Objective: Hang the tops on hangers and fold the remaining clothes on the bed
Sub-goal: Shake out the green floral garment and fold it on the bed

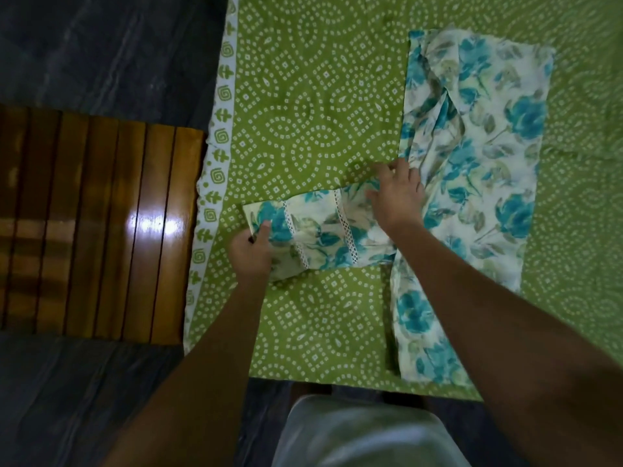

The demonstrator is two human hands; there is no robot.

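Note:
A white top with a blue floral print [478, 156] lies flat on the bed, its body running from far to near on the right. One sleeve [323, 230], trimmed with two white lace bands, sticks out to the left. My left hand [251, 252] pinches the sleeve's cuff end, thumb on top. My right hand [396, 193] rests with spread fingers on the sleeve where it joins the body. No hanger is in view.
The bed carries a green sheet with white dotted patterns [303, 106] and a white bordered edge on the left. A glossy wooden slatted piece of furniture [94, 224] stands against the bed's left side. Dark stone floor [84, 52] surrounds it.

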